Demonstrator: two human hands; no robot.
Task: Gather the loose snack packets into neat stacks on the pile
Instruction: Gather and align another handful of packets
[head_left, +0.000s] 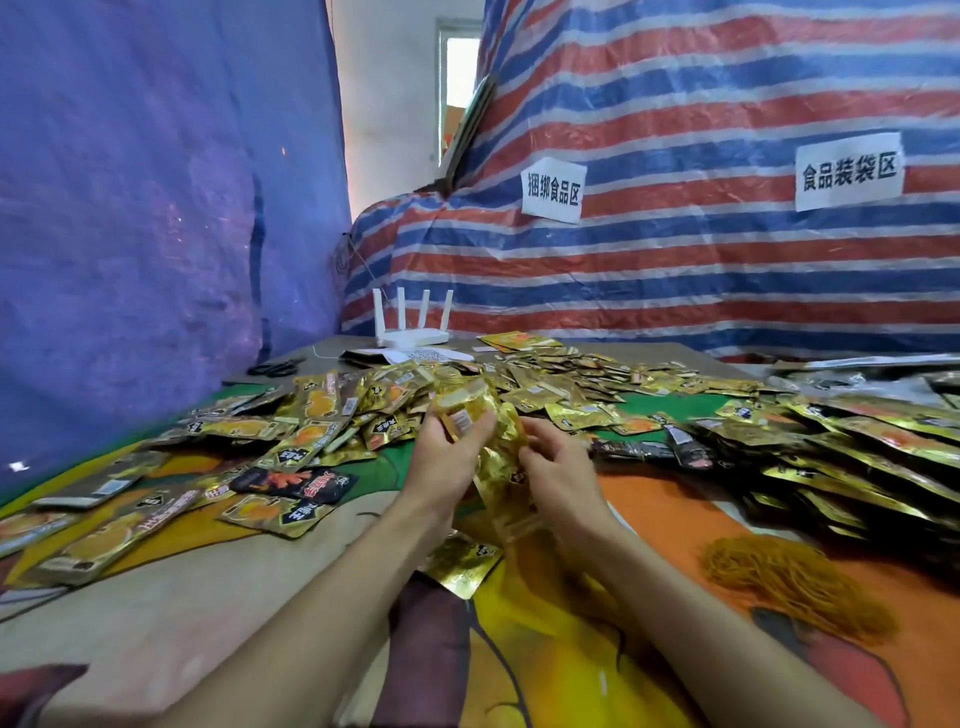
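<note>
I am mid-gather: a bunch (480, 415) of gold packets stands upright between my hands, above the middle of the tabletop (670, 499). My left hand (447, 452) grips it from the side, fingers curled round and thumb across the front. My right hand (556, 467) pinches the lower packets at their edge, which looks like squaring them up. The bunch is blurred, so I cannot count what is in it.

Loose packets (322, 415) lie scattered left of my hands and behind them, and one lies flat under my wrists. The pile (841, 457) runs along my right in overlapping rows, well apart from the bunch.

I judge the work far from done, with most packets lying unsorted. Next, I think, the bunch wants its edges tapped level and then a carry to the right onto the pile, laid flat so the rows don't slide. The foil looks slippery, so the grip should hold firm until it lands.

Two white signs hang on the striped tarp (727, 270): the near sign (553, 189) reads 捆绑食品区, the far sign (849, 171) reads 食品装袋区. The gold packets carry white characters on black badges, too blurred to read. A black packet (296, 483) shows large red-orange lettering I cannot make out either.
</note>
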